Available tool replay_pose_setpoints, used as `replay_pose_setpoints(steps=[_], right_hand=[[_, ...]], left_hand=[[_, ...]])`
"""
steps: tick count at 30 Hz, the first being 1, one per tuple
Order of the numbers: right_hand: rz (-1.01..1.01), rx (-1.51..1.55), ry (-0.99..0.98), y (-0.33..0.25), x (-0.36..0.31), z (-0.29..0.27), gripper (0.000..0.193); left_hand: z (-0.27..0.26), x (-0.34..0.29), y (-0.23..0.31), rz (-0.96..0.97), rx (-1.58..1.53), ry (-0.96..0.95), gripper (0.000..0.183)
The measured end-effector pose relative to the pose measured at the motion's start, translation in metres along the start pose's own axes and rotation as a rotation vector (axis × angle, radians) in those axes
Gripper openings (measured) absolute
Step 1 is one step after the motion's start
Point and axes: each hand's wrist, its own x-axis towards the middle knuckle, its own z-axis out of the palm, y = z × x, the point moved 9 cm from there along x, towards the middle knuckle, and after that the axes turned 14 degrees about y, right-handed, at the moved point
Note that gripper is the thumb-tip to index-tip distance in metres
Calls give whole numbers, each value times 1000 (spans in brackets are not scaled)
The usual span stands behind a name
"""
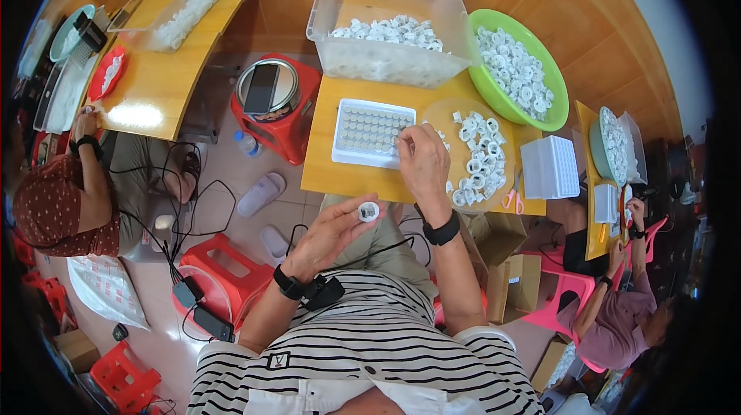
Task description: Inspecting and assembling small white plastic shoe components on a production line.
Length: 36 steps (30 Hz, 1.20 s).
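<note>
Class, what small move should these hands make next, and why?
Perhaps the right hand should pick a small grey piece from the white tray: its bent fingers are at the tray's right edge, while the left hand holds a white round part.

- Two hands (328, 234) (424, 160) are working.
- One white round part (369, 211) is being held.
- Heaped white parts (494, 150) are lying too densely for counting.
- Three yellow tables (328, 172) (166, 68) (594, 249) are standing.
- One green basin (532, 35) is showing.
- One phone (261, 88) is lying flat.
- Two lilac slippers (262, 194) (274, 244) are lying.
- Two co-workers (65, 207) (617, 322) are sitting.
</note>
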Motion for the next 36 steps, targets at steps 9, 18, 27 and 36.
replay_pose_setpoints(steps=[9, 18, 27, 36], right_hand=[[-45, 67, 17, -1, 0, 4, 4], [-84, 128, -14, -5, -2, 6, 5], [92, 377, -93, -16, -7, -21, 10], [-52, 371, -127, -53, -56, -40, 16]], left_hand=[[-8, 0, 3, 16, 73, 68, 39], [-6, -3, 12, 59, 75, 70, 38], [4, -2, 14, 88, 105, 58, 38], [14, 6, 18, 114, 47, 31, 32]])
